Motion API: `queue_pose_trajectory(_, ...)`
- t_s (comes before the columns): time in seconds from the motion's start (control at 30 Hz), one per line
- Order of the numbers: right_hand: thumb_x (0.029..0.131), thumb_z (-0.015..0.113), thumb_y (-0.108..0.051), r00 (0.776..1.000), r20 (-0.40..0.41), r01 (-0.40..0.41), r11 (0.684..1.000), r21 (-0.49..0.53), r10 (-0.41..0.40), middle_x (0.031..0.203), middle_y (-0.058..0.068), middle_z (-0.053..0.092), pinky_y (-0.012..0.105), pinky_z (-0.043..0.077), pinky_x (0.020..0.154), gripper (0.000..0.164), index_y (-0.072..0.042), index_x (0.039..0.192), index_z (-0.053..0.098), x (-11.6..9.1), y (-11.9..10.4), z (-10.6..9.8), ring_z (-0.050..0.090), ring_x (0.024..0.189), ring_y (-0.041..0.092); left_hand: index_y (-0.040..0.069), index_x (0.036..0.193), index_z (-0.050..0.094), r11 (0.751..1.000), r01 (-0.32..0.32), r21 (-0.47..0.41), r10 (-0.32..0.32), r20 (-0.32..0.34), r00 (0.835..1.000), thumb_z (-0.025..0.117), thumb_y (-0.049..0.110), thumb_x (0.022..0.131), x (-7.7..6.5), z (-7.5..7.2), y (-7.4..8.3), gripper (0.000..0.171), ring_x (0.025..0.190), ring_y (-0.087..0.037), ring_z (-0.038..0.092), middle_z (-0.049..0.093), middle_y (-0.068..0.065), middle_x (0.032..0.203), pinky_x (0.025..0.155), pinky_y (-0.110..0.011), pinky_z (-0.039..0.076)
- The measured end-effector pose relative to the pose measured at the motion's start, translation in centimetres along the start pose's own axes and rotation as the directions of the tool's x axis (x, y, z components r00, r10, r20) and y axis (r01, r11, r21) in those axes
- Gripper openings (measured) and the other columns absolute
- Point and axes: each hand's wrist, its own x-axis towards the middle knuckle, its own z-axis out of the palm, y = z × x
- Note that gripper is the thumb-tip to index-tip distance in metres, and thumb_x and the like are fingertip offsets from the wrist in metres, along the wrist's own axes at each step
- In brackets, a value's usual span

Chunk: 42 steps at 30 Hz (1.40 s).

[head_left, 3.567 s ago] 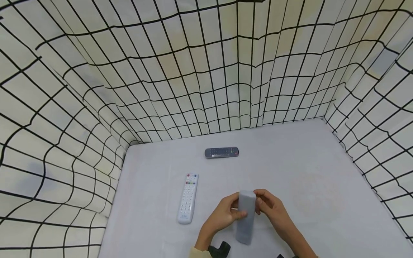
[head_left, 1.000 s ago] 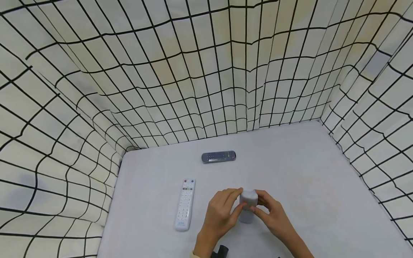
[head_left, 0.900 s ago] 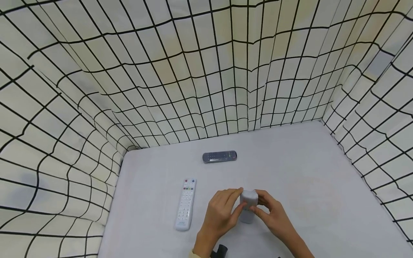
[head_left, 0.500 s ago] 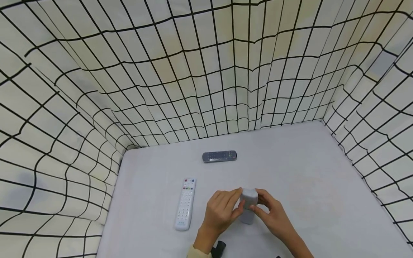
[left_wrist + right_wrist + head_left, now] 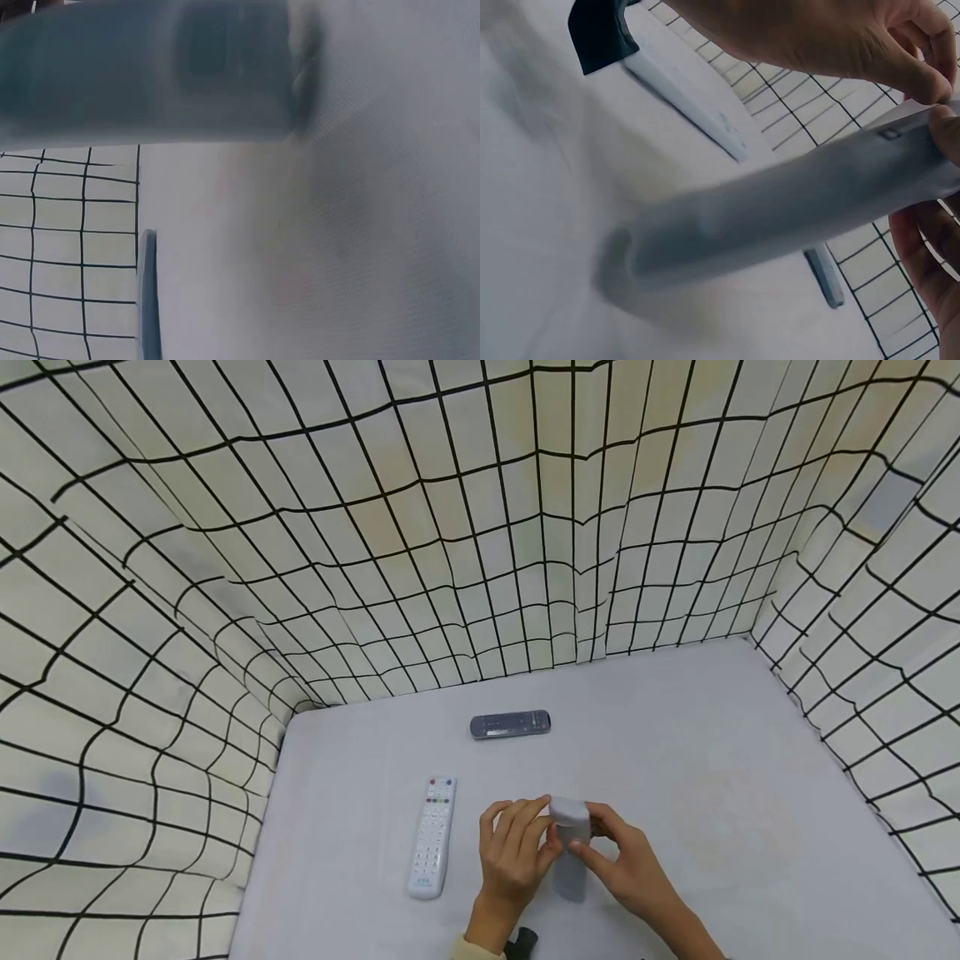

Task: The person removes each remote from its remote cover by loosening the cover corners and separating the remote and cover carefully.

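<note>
Both hands hold a long grey-blue object (image 5: 572, 881) standing upright close over the table; its exact kind cannot be told. In the right wrist view the object (image 5: 780, 217) has a smooth surface, a small dark square mark near its upper end and thin pale film there. My left hand (image 5: 510, 852) pinches the upper end from the left, its thumb in front. At the right side of that end, my right hand (image 5: 626, 860) grips with the thumb across the front and fingers behind. The object (image 5: 150, 75) looks blurred in the left wrist view.
A white remote control (image 5: 431, 835) with many buttons lies to the left of the hands. Farther back, a dark grey remote control (image 5: 510, 725) lies crosswise. Cream cloth walls with a black grid (image 5: 450, 568) enclose the white table (image 5: 697, 735).
My left hand has gone from the object's middle to its upper end since the oldest frame. Over the last half second both hands and the upper end have shifted slightly left, showing more of the lower part.
</note>
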Motion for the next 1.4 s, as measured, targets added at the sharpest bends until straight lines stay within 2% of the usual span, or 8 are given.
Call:
queue_pose_trajectory(0.17,0.091,0.078,-0.005,1.000,-0.006,0.022,1.000,-0.006,-0.022,0.119,0.003,0.074,0.031,0.060,0.085,0.047,-0.013,0.135,0.061,-0.4,-0.2,0.6,0.071,0.099,0.004,0.004,0.077,0.064,1.000,0.024,-0.019,-0.025,-0.011,1.000,0.062,0.005,0.095,0.0,-0.1,0.3,0.018,0.080,-0.023,0.072,0.078,-0.013,0.097,0.077,-0.042,0.053)
queue_pose_trajectory(0.33,0.090,0.079,-0.004,0.999,-0.024,0.038,0.999,-0.028,-0.039,0.119,0.002,0.074,0.031,0.059,0.084,0.049,-0.013,0.134,0.061,-0.3,-0.3,0.8,0.070,0.098,0.004,0.001,0.079,0.064,0.998,0.054,-0.043,-0.055,-0.022,0.998,0.061,0.002,0.096,0.4,-0.2,0.2,0.018,0.068,-0.018,0.065,0.079,-0.012,0.094,0.073,-0.037,0.049)
queue_pose_trajectory(0.47,0.089,0.080,-0.003,0.997,-0.022,0.067,0.998,-0.020,-0.067,0.117,0.001,0.074,0.030,0.059,0.084,0.050,-0.013,0.134,0.061,-0.3,-0.4,0.8,0.070,0.097,0.004,0.000,0.080,0.064,0.995,0.074,-0.069,-0.074,-0.008,0.997,0.060,0.001,0.097,0.2,-0.2,0.0,0.018,0.063,-0.013,0.058,0.078,-0.011,0.094,0.072,-0.032,0.043)
queue_pose_trajectory(0.63,0.087,0.081,-0.002,0.993,-0.031,0.109,0.994,-0.032,-0.110,0.116,0.000,0.074,0.028,0.057,0.084,0.053,-0.014,0.135,0.062,-0.2,-0.6,0.7,0.069,0.097,0.005,0.000,0.082,0.063,0.988,0.107,-0.107,-0.106,0.019,0.994,0.059,0.000,0.097,0.0,-0.3,-0.1,0.015,0.065,-0.014,0.058,0.077,-0.011,0.095,0.071,-0.029,0.041)
queue_pose_trajectory(0.9,0.085,0.083,0.000,0.989,-0.033,0.142,0.990,-0.018,-0.143,0.120,0.003,0.073,0.023,0.056,0.085,0.054,-0.014,0.133,0.063,-0.1,-0.7,0.2,0.068,0.099,0.007,-0.001,0.085,0.059,0.958,0.188,-0.216,-0.173,0.088,0.981,0.055,-0.001,0.097,0.0,-0.6,0.0,0.013,0.069,-0.015,0.062,0.074,-0.011,0.097,0.069,-0.026,0.039)
queue_pose_trajectory(1.03,0.082,0.083,0.004,0.986,-0.024,0.163,0.986,-0.021,-0.164,0.118,0.004,0.074,0.017,0.053,0.090,0.055,-0.013,0.131,0.064,-0.3,-0.4,0.0,0.068,0.103,0.006,-0.001,0.086,0.059,0.939,0.215,-0.267,-0.190,0.117,0.975,0.053,-0.002,0.098,0.0,-0.8,-0.1,0.013,0.071,-0.013,0.056,0.071,-0.009,0.095,0.069,-0.023,0.039)
queue_pose_trajectory(1.2,0.074,0.084,0.012,0.978,-0.052,0.201,0.979,-0.036,-0.202,0.115,0.006,0.076,0.010,0.048,0.096,0.060,-0.012,0.126,0.066,-0.4,0.1,-0.5,0.068,0.107,0.005,0.002,0.091,0.062,0.894,0.293,-0.338,-0.224,0.228,0.947,0.053,0.001,0.101,-0.2,-1.1,-0.1,0.014,0.074,-0.009,0.050,0.068,-0.003,0.097,0.071,-0.017,0.039)
queue_pose_trajectory(1.4,0.077,0.084,0.008,0.981,-0.036,0.189,0.981,-0.043,-0.190,0.115,0.004,0.075,0.011,0.049,0.095,0.057,-0.014,0.127,0.066,-0.4,0.2,-0.7,0.068,0.106,0.005,0.005,0.093,0.062,0.851,0.391,-0.350,-0.292,0.302,0.907,0.058,-0.001,0.098,-0.6,-1.2,0.1,0.009,0.075,-0.008,0.049,0.069,0.000,0.099,0.073,-0.016,0.040)
